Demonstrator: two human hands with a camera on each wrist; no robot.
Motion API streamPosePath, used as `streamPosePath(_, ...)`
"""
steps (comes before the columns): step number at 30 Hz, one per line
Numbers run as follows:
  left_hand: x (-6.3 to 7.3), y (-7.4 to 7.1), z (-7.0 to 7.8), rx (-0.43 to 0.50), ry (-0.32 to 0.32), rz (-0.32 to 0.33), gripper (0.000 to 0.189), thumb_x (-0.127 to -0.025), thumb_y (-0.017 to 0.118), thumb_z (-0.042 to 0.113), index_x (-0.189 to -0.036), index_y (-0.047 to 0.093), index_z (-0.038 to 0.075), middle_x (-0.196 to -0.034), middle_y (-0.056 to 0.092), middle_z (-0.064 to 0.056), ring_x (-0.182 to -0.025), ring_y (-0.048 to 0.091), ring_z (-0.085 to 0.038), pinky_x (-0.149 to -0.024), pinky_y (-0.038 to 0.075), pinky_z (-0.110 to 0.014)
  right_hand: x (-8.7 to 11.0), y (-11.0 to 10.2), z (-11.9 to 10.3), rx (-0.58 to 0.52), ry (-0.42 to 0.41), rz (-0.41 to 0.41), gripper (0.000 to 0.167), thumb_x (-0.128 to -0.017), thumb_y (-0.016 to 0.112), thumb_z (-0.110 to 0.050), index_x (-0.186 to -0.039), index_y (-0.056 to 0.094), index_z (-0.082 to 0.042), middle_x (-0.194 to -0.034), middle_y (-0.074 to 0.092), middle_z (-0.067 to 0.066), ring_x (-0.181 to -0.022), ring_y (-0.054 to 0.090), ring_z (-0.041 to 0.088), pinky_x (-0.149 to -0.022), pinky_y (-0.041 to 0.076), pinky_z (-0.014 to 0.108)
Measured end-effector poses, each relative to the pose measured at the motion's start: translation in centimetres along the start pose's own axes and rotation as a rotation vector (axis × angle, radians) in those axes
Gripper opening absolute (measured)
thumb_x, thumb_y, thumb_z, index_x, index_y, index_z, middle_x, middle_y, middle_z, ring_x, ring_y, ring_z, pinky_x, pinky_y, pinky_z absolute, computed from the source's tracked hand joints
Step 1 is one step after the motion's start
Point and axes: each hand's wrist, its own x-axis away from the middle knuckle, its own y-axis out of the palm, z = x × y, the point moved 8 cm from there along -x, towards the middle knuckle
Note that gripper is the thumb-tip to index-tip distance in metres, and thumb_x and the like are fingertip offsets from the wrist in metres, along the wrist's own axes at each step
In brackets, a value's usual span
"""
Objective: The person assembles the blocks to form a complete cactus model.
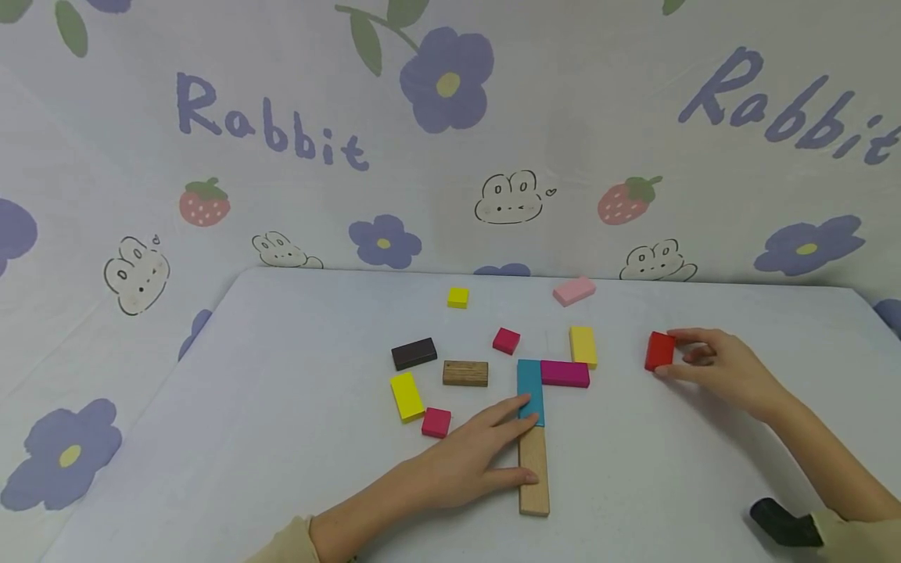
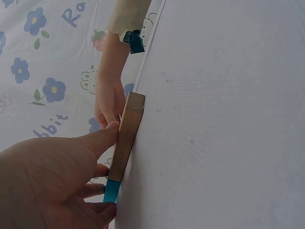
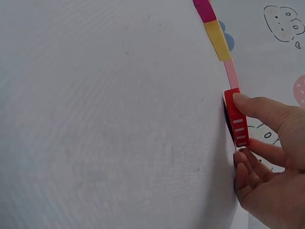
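In the head view my left hand (image 1: 472,457) lies across two blocks set end to end. Its fingertips touch the blue block (image 1: 531,383), while the thumb rests on the plain wooden block (image 1: 533,477). A magenta block (image 1: 565,374) meets the blue one at its far right side. Off to the right, my right hand (image 1: 725,367) pinches a red block (image 1: 660,351) between thumb and fingers. Pale stripes mark one face of that red block (image 3: 237,117) in the right wrist view, and a shadow falls under it.
A yellow block (image 1: 583,346) stands just behind the magenta one, and a pink block (image 1: 574,291) lies near the back edge. Left of the blue block are a brown block (image 1: 465,374), a black block (image 1: 414,353), another yellow block (image 1: 407,397) and small crimson ones (image 1: 436,422).
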Motion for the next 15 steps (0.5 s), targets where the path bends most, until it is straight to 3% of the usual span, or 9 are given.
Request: streamPosePath(15,-0.1,0.0,-0.1,0.008,0.003,0.0,0.071,-0.104,0.064,0.048,-0.164,0.041,0.017,-0.176,0.022,0.001,-0.16,0.028,-0.019,-0.124,0.036,-0.037,-2.6,0.7,-2.0,-0.045,-0.062,-0.017,0.07,-0.098,0.077,-0.028,-0.152,0.047,0.005,-0.142,0.055,0.03,-0.12,0.057,0.042,-0.083,0.053,0.026)
